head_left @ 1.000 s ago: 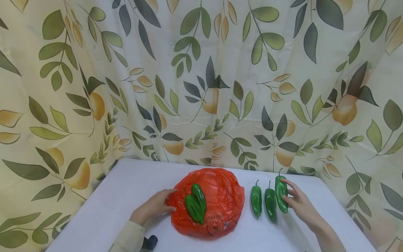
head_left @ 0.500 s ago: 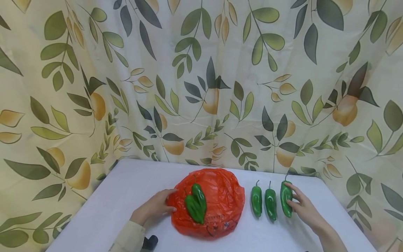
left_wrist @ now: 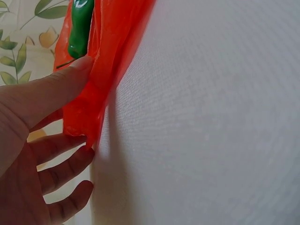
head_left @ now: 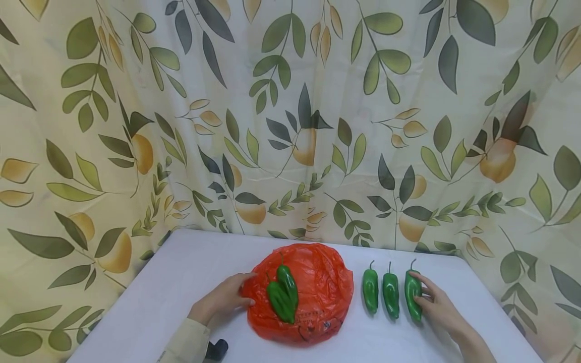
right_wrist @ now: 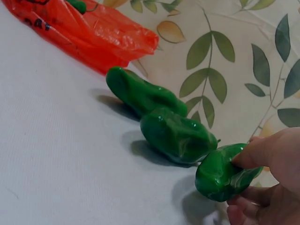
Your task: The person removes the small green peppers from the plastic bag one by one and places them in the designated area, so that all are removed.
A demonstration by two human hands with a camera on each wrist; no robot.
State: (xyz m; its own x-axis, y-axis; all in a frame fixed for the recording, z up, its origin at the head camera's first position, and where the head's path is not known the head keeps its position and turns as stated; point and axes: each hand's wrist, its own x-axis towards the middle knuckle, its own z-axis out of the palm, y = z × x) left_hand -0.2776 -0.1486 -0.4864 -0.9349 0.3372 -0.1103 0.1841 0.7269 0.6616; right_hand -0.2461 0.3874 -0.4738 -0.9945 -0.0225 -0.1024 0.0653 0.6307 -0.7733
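My right hand (head_left: 436, 301) pinches a glossy green pepper (head_left: 413, 296) between thumb and fingers, low over the white table; its stem points away from me. Just left of it lie two similar green peppers, a middle one (head_left: 390, 296) and a left one (head_left: 369, 291), side by side. My left hand (head_left: 225, 295) holds the left edge of a red plastic bag (head_left: 324, 282), thumb on the near face and fingers behind, as the left wrist view shows. On the bag lie two more green peppers (head_left: 286, 285), one partly overlapping the other.
A white cloth covers the table (head_left: 190, 257). Behind it hangs a leaf-and-fruit patterned curtain (head_left: 290, 126). A small black object (head_left: 216, 349) sits by my left sleeve (head_left: 186, 343) at the front.
My right hand has shifted the pepper slightly right and nearer to me, apart from the other two. The left hand, the bag and the remaining peppers have stayed in place.
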